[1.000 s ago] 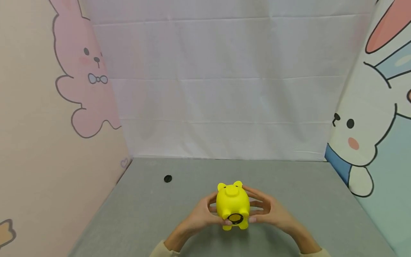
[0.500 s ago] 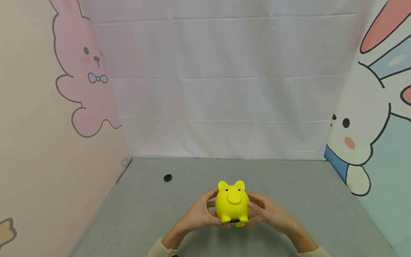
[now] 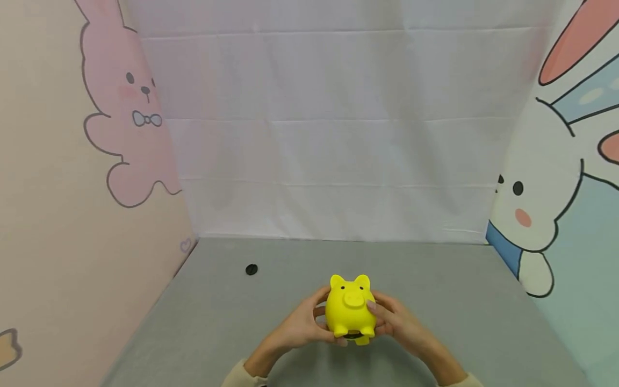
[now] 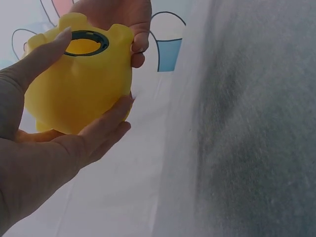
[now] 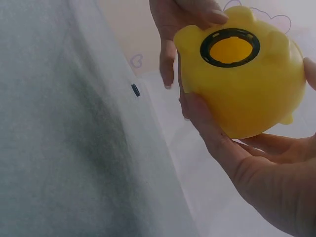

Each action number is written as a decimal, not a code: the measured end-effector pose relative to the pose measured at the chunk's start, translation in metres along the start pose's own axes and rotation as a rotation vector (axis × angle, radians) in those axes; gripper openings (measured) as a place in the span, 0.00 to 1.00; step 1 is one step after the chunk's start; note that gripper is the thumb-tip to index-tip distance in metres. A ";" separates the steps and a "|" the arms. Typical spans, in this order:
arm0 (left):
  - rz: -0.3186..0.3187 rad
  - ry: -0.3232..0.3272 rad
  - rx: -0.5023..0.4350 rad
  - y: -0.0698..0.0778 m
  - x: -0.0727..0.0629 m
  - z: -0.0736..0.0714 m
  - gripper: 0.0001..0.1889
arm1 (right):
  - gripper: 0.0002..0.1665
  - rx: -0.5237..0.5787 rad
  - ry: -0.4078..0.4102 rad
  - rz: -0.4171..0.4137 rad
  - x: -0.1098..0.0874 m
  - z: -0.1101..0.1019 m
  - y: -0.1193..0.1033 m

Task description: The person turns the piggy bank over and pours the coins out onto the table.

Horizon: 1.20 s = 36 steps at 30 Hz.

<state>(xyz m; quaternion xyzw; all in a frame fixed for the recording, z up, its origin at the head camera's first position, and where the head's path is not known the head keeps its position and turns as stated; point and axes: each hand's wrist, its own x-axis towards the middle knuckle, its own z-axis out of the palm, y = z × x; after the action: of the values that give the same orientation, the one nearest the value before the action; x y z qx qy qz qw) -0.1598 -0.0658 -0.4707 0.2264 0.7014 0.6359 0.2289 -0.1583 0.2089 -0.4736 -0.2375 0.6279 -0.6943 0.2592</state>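
A yellow piggy bank [image 3: 350, 314] faces the head camera, gripped between both hands above the table. My left hand [image 3: 306, 322] holds its left side, fingers curled round behind it and thumb under the belly. On the other side my right hand [image 3: 400, 322] grips it, with the thumb on the front beside the snout. From below, the right wrist view shows a round hole in the belly with a black ring [image 5: 205, 54] around it. In the left wrist view the left thumb lies at the edge of that ring [image 4: 104, 43].
A small round black plug [image 3: 251, 269] lies on the grey table [image 3: 217, 317] at the back left. White cloth [image 3: 338, 134] hangs behind the table. Side walls with cartoon rabbits [image 3: 537, 199] stand left and right.
The piggy bank has tipped so its face turns toward the head camera and its belly hole faces down. My right thumb has moved from low beside the belly up to the front.
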 end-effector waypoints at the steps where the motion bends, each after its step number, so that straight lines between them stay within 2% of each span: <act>1: -0.012 -0.008 0.006 0.000 0.000 0.000 0.53 | 0.34 -0.005 0.010 -0.006 -0.001 0.000 0.000; 6: -0.079 -0.046 0.042 0.000 -0.002 -0.001 0.57 | 0.36 -0.082 0.110 -0.017 -0.004 0.001 0.002; 10: -0.127 -0.025 0.035 0.000 0.000 -0.002 0.51 | 0.37 -0.161 0.181 -0.046 -0.002 0.001 0.003; 16: -0.161 -0.010 -0.026 -0.001 0.003 -0.003 0.45 | 0.41 -0.190 0.190 -0.048 -0.001 0.003 0.002; 20: -0.148 -0.010 -0.047 -0.003 0.005 -0.002 0.44 | 0.44 -0.185 0.153 -0.053 -0.003 0.004 0.003; 27: -0.136 0.059 -0.060 -0.005 0.010 -0.001 0.42 | 0.45 -0.174 0.140 -0.068 -0.003 0.001 0.006; 33: -0.067 0.101 -0.129 -0.009 0.007 -0.001 0.46 | 0.41 -0.262 0.197 -0.045 -0.004 -0.001 0.006; 36: -0.018 0.093 -0.123 -0.010 0.007 -0.002 0.48 | 0.40 -0.251 0.175 -0.045 -0.005 -0.004 0.006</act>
<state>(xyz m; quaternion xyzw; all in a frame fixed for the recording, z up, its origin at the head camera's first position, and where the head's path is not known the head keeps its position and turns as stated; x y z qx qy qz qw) -0.1668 -0.0645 -0.4811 0.1759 0.6727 0.6857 0.2151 -0.1572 0.2145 -0.4799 -0.2205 0.7244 -0.6343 0.1560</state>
